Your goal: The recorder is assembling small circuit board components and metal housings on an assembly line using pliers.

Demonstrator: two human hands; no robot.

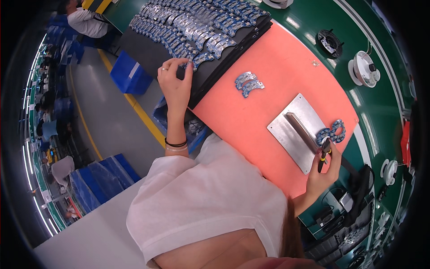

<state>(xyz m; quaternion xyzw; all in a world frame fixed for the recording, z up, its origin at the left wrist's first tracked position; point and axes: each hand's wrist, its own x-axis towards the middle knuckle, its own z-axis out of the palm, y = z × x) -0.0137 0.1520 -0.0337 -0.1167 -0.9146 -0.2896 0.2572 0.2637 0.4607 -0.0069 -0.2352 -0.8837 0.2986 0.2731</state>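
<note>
My left hand is at the near edge of a black tray, its fingers curled to the fingertips. They close on a small blue circuit board, mostly hidden behind them. Rows of curved blue and silver circuit boards cover the tray. In my right hand is a pair of pliers with black and yellow handles. Its tip is beside round blue circuit boards, at the right side of a metal plate with a raised bar.
Two curved boards lie on the orange mat. On the green bench beyond are a black round part and white round housings. A blue bin stands on the left floor. Another person sits at far left.
</note>
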